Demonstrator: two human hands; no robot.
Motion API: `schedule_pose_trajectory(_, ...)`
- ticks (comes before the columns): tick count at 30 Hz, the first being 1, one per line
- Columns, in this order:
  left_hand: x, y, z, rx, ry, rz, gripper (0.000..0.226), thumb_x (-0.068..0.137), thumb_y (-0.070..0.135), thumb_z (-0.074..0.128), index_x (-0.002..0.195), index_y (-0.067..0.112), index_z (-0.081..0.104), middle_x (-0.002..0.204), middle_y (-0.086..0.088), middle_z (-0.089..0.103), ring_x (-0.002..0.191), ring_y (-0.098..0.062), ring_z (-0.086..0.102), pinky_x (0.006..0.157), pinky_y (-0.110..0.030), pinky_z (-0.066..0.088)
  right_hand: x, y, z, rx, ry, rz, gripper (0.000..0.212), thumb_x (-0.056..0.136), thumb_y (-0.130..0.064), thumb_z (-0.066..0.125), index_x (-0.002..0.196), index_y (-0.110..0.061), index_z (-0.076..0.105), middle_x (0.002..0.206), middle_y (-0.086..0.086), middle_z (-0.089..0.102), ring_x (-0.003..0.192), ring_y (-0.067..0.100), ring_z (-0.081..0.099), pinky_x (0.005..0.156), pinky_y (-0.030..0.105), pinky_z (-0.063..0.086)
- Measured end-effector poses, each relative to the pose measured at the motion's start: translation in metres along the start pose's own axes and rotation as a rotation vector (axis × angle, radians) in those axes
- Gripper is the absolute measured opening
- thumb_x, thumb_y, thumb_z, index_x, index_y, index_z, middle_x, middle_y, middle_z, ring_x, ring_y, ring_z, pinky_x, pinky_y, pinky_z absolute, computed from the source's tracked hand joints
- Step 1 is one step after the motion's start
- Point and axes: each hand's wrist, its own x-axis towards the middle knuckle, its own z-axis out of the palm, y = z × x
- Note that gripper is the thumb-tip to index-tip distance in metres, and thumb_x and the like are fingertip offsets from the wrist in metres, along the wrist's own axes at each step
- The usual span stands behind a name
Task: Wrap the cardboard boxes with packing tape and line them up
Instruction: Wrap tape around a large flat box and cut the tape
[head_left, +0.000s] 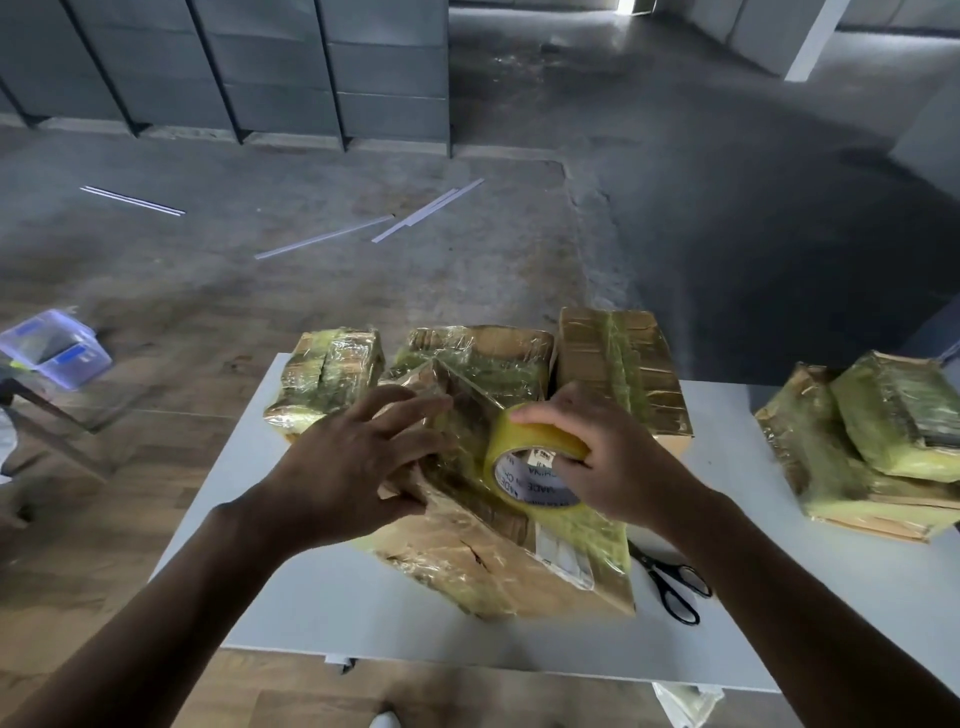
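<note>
Lying at an angle on the near middle of the white table, a cardboard box is covered in shiny, yellowish tape. The left hand rests on its far end with the fingers spread wide and flat on the wrapped top, the thumb against the near side. The right hand grips a tape roll, fingers curled over the outer rim and the thumb at the printed core. The roll stands on edge, touching the top of the box just right of the left hand. Black scissors lie on the table just right of the box, below the right wrist. Along the far edge of the table three wrapped boxes sit side by side. A pile of wrapped boxes sits at the far right. Off to the left stands a clear plastic tub, and thin white strips lie on the grey floor beyond.
</note>
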Motion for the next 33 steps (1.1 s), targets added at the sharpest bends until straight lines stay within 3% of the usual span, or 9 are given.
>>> schedule_pose_trajectory(4,-0.003,-0.007,0.001,-0.015,-0.02,-0.033,0.069,0.06,0.045,0.087,0.122,0.033,0.06,0.142,0.004,0.048,0.125,-0.025,0.044,0.059,-0.04,0.059,-0.011,0.009,-0.013,-0.137,-0.213,-0.015,0.056,0.079,-0.018,0.05,0.131,-0.04,0.054,0.094,-0.01,0.048,0.078,-0.005,0.049,0.059,0.011,0.037)
schedule_pose_trajectory(7,-0.003,-0.001,0.004,-0.016,-0.002,-0.016,0.068,0.063,0.045,0.084,0.124,0.036,0.056,0.143,0.008,0.046,0.127,-0.023,0.04,0.058,-0.037,0.058,-0.026,0.021,-0.019,-0.13,-0.28,0.023,0.065,0.078,-0.025,0.046,0.135,-0.054,0.04,0.1,-0.016,0.048,0.086,-0.006,0.049,0.06,0.012,0.042)
schedule_pose_trajectory(13,-0.005,-0.007,0.001,-0.011,-0.034,-0.055,0.068,0.059,0.043,0.087,0.119,0.031,0.06,0.138,0.004,0.052,0.124,-0.026,0.043,0.056,-0.041,0.058,-0.038,0.032,-0.001,0.137,-0.061,0.181,0.072,0.081,-0.014,0.066,0.115,-0.071,0.037,0.118,-0.054,0.035,0.114,-0.022,0.037,0.077,0.005,0.045)
schedule_pose_trajectory(16,-0.011,-0.01,0.001,0.001,-0.045,-0.054,0.067,0.058,0.042,0.088,0.118,0.031,0.059,0.139,0.004,0.052,0.124,-0.025,0.042,0.054,-0.039,0.058,-0.039,0.029,-0.002,0.068,-0.116,0.118,0.059,0.079,-0.026,0.058,0.118,-0.066,0.039,0.116,-0.045,0.04,0.111,-0.014,0.043,0.081,0.003,0.038)
schedule_pose_trajectory(19,-0.015,-0.012,0.001,0.009,-0.044,-0.072,0.068,0.06,0.044,0.087,0.118,0.032,0.055,0.138,0.004,0.053,0.124,-0.026,0.042,0.057,-0.041,0.059,-0.04,0.03,-0.017,-0.148,-0.331,0.076,0.056,0.076,-0.04,0.044,0.128,-0.06,0.04,0.104,-0.036,0.037,0.091,0.0,0.054,0.068,0.004,0.041)
schedule_pose_trajectory(22,-0.016,-0.012,0.0,0.017,-0.048,-0.05,0.066,0.06,0.044,0.086,0.118,0.03,0.056,0.136,0.006,0.055,0.123,-0.025,0.043,0.057,-0.039,0.058,-0.045,0.033,-0.016,-0.156,-0.429,0.153,0.062,0.079,-0.03,0.044,0.135,-0.057,0.039,0.098,-0.032,0.035,0.09,0.009,0.055,0.062,0.006,0.043)
schedule_pose_trajectory(27,-0.002,-0.012,-0.011,0.076,-0.076,0.045,0.064,0.059,0.043,0.087,0.115,0.029,0.059,0.127,0.013,0.061,0.119,-0.027,0.051,0.059,-0.039,0.058,-0.041,0.036,-0.014,0.014,-0.39,0.244,0.063,0.086,-0.01,0.045,0.122,-0.061,0.049,0.1,-0.026,0.04,0.096,-0.001,0.051,0.069,0.01,0.041)
schedule_pose_trajectory(30,0.018,-0.011,-0.04,0.095,-0.181,0.01,0.068,0.055,0.046,0.086,0.115,0.032,0.057,0.118,0.017,0.063,0.114,-0.02,0.055,0.06,-0.036,0.057,-0.04,0.038,-0.004,0.101,-0.392,0.255,0.07,0.087,-0.002,0.045,0.112,-0.067,0.049,0.098,-0.022,0.042,0.094,-0.001,0.049,0.073,0.013,0.041)
schedule_pose_trajectory(33,0.044,-0.006,-0.063,0.081,-0.411,-0.057,0.051,0.07,0.045,0.077,0.115,0.035,0.055,0.115,0.02,0.061,0.113,-0.009,0.05,0.078,-0.028,0.048,-0.041,0.041,0.017,0.166,-0.422,0.269,0.073,0.089,-0.001,0.045,0.11,-0.071,0.046,0.102,-0.028,0.041,0.098,-0.004,0.046,0.079,0.013,0.039)
